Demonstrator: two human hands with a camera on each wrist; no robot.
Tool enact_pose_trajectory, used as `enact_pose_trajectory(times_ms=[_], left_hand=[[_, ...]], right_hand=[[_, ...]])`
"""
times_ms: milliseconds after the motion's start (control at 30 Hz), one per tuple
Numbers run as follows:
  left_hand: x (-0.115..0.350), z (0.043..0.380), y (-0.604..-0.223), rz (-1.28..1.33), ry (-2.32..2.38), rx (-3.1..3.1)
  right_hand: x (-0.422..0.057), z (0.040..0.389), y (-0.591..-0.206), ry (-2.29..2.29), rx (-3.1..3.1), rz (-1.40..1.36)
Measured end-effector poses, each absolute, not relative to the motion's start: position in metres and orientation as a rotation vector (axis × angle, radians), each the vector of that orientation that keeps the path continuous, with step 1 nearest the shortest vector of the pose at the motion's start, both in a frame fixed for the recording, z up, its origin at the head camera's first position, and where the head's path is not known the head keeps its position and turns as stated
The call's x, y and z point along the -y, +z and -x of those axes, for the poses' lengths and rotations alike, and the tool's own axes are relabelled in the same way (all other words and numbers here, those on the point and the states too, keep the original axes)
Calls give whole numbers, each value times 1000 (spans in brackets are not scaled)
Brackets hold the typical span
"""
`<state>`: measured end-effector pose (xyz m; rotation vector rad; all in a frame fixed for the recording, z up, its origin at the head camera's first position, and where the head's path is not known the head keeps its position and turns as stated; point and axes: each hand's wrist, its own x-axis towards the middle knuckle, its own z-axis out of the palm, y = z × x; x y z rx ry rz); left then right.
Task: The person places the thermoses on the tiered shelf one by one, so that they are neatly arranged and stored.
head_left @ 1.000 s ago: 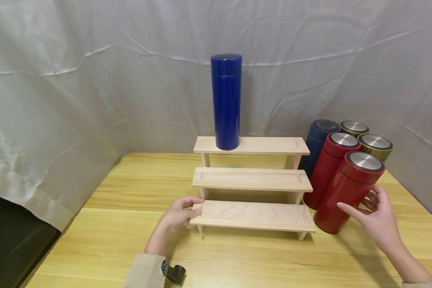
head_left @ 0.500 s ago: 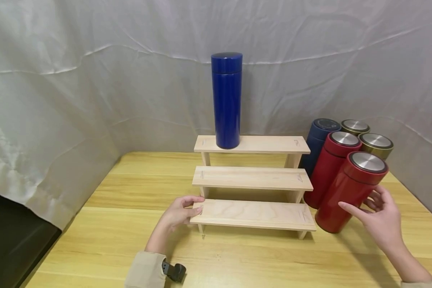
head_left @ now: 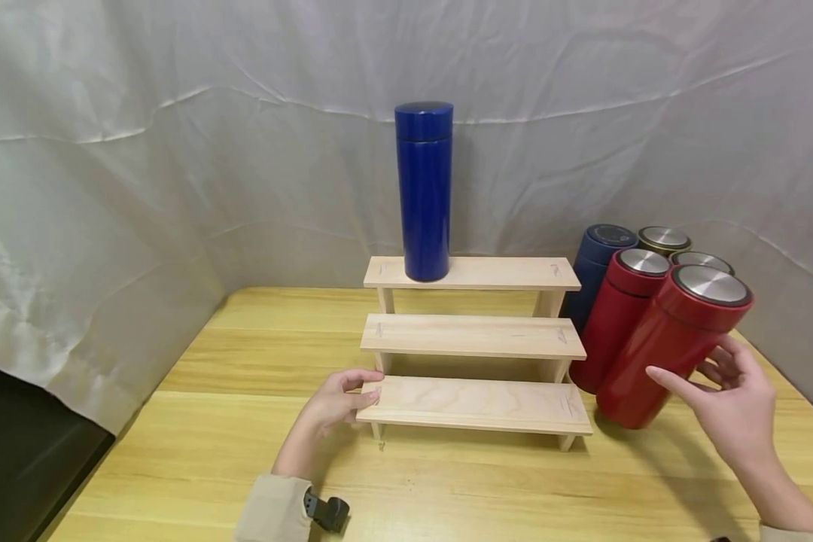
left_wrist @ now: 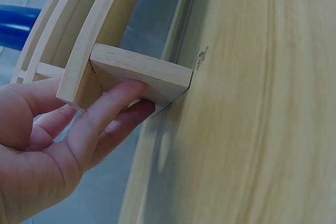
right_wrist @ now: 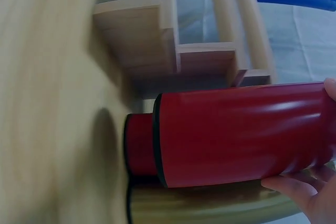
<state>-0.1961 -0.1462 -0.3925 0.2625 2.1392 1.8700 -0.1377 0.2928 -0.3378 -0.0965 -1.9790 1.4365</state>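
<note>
My left hand (head_left: 339,403) grips the left end of the lowest board of a three-step wooden shelf (head_left: 474,403); in the left wrist view two fingers (left_wrist: 113,103) press the shelf's leg from outside. My right hand (head_left: 735,399) holds a red vacuum flask (head_left: 664,354) with a steel-topped lid, thumb on its near side and fingers behind. The flask leans to the right, its base raised off the table in the right wrist view. Just behind it stands a second red flask (head_left: 619,316). A tall blue flask (head_left: 424,196) stands upright at the left of the top board.
A dark blue flask (head_left: 596,263) and two gold-green flasks, one (head_left: 664,239) at the back and one (head_left: 703,261) partly hidden, cluster right of the shelf. A pale cloth (head_left: 278,188) hangs behind the wooden table (head_left: 244,421). Something black (head_left: 27,452) lies at the left.
My right hand has lifted the red flask slightly and moved it right, tilting it more and covering more of a gold-green flask. My left hand stays on the shelf.
</note>
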Motion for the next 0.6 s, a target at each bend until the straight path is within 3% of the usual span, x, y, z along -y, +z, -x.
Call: enact_pose_trajectory(times_ms=[600], left_hand=[[144,199,-396,-170,1875,-2123]], right_hand=[[-276,136,-290,1518,1817,93]])
